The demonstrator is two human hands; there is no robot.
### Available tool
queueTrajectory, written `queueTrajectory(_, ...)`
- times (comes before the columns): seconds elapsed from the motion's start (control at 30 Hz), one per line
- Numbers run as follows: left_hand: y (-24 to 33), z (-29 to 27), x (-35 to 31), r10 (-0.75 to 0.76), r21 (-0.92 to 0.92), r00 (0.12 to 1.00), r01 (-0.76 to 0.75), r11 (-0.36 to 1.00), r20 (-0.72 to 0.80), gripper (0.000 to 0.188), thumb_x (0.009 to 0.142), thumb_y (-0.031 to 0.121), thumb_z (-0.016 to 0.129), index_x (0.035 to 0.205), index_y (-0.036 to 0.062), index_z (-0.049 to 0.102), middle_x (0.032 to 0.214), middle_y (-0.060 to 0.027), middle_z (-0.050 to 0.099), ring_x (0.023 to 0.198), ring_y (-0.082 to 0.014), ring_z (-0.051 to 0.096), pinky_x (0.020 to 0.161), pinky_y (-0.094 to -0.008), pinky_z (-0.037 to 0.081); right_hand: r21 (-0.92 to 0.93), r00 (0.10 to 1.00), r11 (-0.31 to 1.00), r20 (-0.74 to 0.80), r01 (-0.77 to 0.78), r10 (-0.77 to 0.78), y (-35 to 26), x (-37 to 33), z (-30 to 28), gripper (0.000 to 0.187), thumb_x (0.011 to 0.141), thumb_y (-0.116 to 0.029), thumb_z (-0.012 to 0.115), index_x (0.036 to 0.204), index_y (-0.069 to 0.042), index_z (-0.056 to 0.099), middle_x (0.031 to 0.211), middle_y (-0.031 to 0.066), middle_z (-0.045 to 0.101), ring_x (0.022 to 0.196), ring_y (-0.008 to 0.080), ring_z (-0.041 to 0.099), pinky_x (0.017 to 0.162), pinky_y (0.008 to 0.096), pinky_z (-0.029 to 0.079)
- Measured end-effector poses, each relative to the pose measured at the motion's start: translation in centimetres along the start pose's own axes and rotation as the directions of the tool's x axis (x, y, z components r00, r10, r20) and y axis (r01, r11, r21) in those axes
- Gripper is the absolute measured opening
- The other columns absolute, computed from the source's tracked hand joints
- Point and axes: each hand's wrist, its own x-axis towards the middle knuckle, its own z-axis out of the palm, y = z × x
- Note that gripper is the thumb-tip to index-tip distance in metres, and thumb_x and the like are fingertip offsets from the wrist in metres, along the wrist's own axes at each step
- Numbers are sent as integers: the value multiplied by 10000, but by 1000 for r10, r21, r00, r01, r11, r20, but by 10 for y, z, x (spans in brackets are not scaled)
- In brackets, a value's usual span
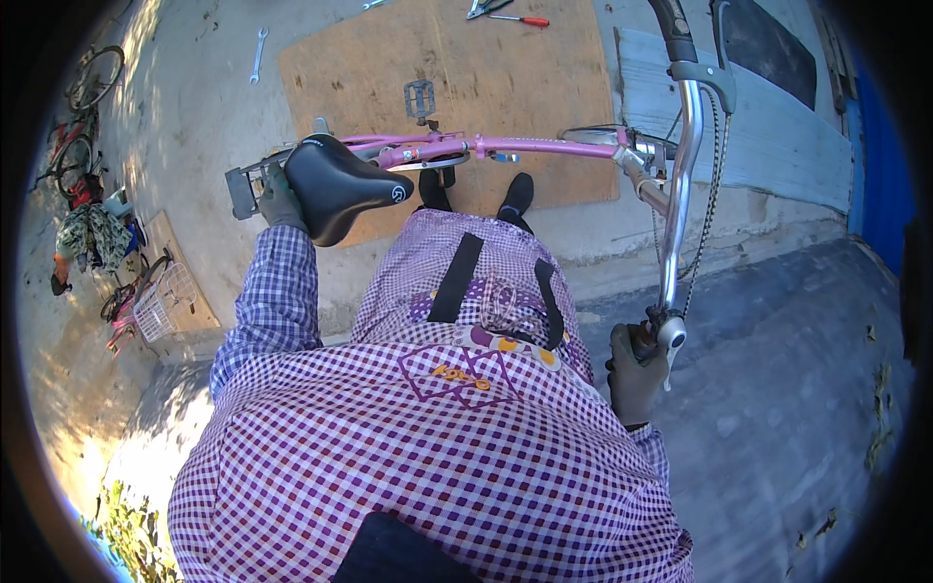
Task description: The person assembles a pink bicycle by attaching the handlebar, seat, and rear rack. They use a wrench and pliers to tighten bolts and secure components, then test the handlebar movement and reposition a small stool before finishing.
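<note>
A pink bicycle (544, 146) stands crosswise in front of me, its handlebar (690, 146) at the right and its black saddle (340, 189) at the left. In a grey glove, my left hand (281, 201) is closed on the saddle's rear edge, beside the rear rack (245, 192); some of its fingers are hidden. My right hand (637, 374), gloved as well, wraps round the near handlebar grip, just below the brake lever mount (671, 332). A flat pedal (420, 100) sticks out on the bicycle's far side.
Under the bicycle lies a brown board (340, 68). A wrench (259, 54) and a red-handled screwdriver (530, 19) lie beyond it. At the left are other bicycles (95, 78), a white wire basket (165, 301) and a person (87, 238). A blue panel (884, 175) stands at the right.
</note>
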Motion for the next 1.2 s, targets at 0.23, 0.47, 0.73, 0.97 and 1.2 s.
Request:
queueTrajectory(0.23, -3, 3, -10, 27, 22, 1000, -27, 999, -1, 619, 1004, 590, 604, 1139, 6, 758, 888, -53, 729, 716, -136, 622, 662, -297, 510, -36, 1000, 999, 0, -15, 15, 2, 9, -1, 328, 900, -145, 772, 1120, -13, 568, 835, 38, 632, 578, 101, 566, 491, 256, 445)
queueTrajectory(0.47, -4, 2, -22, 49, 65, 999, -49, 997, -8, 606, 993, 604, 619, 1001, 17, 770, 719, 17, 611, 620, -90, 490, 570, -283, 409, -60, 996, 997, -82, -50, 45, 28, 18, -5, 221, 904, -139, 751, 1020, -24, 603, 742, 18, 596, 513, 105, 545, 450, 257, 406)
queueTrajectory(0.73, -19, -3, -28, 95, 44, 995, -96, 994, 7, 615, 1023, 594, 564, 992, 11, 756, 755, -10, 645, 660, -111, 522, 618, -309, 452, -37, 982, 986, -107, -163, 158, 57, 22, -7, 239, 932, -111, 732, 1103, 3, 610, 859, 28, 620, 656, 91, 573, 569, 244, 480)
queueTrajectory(0.97, -20, -16, -20, 115, 151, 993, -113, 982, -1, 605, 1038, 569, 547, 1045, 0, 752, 906, -82, 719, 822, -176, 610, 779, -359, 510, -188, 991, 982, -133, -24, -1, 59, 8, 2, 328, 916, -118, 764, 1143, 49, 596, 926, 74, 663, 783, 132, 629, 730, 282, 549)
queueTrajectory(1.2, -18, -9, -21, 96, 106, 995, -95, 990, -7, 579, 1044, 536, 559, 1054, -10, 753, 899, -62, 718, 814, -154, 599, 768, -349, 508, 96, 973, 988, -185, -118, 135, 54, -2, 26, 333, 897, -111, 785, 1144, -6, 588, 954, 67, 652, 742, 131, 622, 660, 276, 543)
